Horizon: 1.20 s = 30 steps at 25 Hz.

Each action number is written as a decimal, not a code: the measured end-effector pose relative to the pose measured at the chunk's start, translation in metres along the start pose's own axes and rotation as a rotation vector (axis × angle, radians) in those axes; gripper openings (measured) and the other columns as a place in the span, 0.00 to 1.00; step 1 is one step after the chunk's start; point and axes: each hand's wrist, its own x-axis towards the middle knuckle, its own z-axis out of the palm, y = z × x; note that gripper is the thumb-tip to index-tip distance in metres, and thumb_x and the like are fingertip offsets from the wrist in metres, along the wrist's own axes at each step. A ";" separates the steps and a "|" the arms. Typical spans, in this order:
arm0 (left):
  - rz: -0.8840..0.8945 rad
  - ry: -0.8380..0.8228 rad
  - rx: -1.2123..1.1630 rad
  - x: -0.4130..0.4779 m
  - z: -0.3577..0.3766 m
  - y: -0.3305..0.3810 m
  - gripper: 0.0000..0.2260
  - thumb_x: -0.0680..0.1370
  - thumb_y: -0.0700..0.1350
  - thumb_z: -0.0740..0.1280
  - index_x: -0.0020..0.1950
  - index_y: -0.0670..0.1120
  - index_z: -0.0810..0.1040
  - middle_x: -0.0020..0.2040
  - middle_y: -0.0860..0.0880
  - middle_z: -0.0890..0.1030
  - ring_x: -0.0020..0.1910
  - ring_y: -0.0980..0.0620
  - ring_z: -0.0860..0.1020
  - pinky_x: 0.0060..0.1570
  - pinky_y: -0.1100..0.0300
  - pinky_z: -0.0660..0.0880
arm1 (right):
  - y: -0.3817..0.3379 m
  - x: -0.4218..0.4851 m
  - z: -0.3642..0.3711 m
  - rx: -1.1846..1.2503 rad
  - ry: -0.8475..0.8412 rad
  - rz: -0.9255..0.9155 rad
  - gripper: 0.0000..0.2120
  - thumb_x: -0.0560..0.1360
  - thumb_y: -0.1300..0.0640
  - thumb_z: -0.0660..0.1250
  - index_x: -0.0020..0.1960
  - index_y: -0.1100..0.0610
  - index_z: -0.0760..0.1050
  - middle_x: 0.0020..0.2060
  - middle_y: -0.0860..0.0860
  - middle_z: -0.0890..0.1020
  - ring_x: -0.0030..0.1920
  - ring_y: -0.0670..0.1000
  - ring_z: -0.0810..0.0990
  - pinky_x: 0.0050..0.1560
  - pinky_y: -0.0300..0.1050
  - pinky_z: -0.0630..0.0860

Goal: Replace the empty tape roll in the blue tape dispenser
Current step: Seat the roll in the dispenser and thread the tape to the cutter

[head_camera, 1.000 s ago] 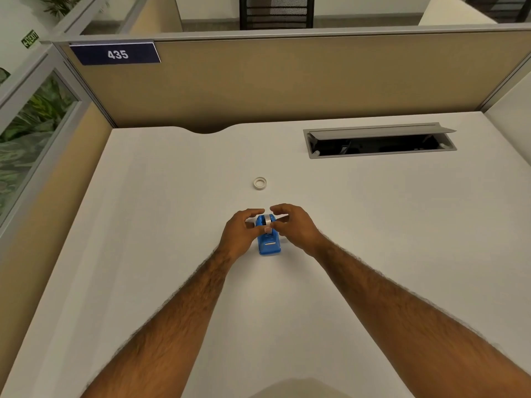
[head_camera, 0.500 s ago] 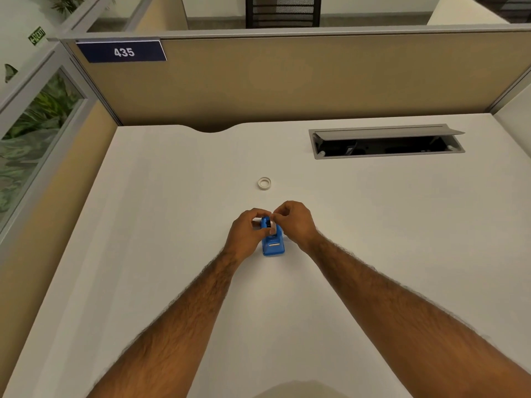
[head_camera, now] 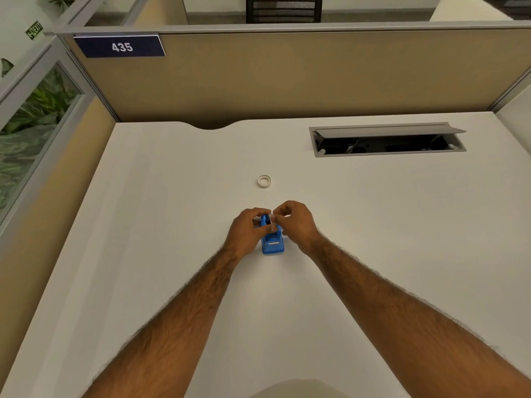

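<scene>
The blue tape dispenser stands on the white desk, its cutter end toward me. My left hand grips the dispenser's left side. My right hand pinches a clear tape roll that sits in the top of the dispenser; my fingers hide most of the roll. A small white tape ring lies flat on the desk just beyond my hands, apart from both.
An open cable tray with a raised grey lid is sunk into the desk at the back right. Beige partition walls close off the back and left sides. A curved notch cuts the desk's rear edge.
My fingers have closed in tighter over the top of the dispenser, and the roll sits lower in it than a second ago. The white ring has not moved.
</scene>
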 end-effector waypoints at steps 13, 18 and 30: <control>0.019 0.021 0.004 -0.005 0.005 -0.003 0.22 0.72 0.46 0.77 0.64 0.49 0.76 0.61 0.50 0.79 0.55 0.51 0.78 0.52 0.63 0.72 | -0.013 0.007 0.003 -0.012 0.038 0.066 0.03 0.75 0.63 0.68 0.42 0.61 0.77 0.38 0.55 0.81 0.38 0.52 0.78 0.43 0.52 0.82; 0.040 0.014 -0.015 -0.005 0.002 -0.007 0.23 0.73 0.46 0.75 0.67 0.46 0.76 0.64 0.48 0.79 0.59 0.49 0.78 0.56 0.62 0.72 | -0.005 0.000 -0.001 0.018 0.004 0.064 0.03 0.74 0.63 0.69 0.46 0.63 0.78 0.43 0.58 0.83 0.41 0.53 0.80 0.48 0.54 0.82; 0.033 0.029 0.010 -0.003 0.006 -0.007 0.21 0.71 0.45 0.78 0.60 0.53 0.75 0.58 0.53 0.78 0.54 0.53 0.77 0.47 0.69 0.69 | -0.017 0.002 0.002 0.018 0.035 0.105 0.10 0.73 0.61 0.71 0.36 0.58 0.73 0.35 0.53 0.78 0.35 0.50 0.76 0.41 0.48 0.80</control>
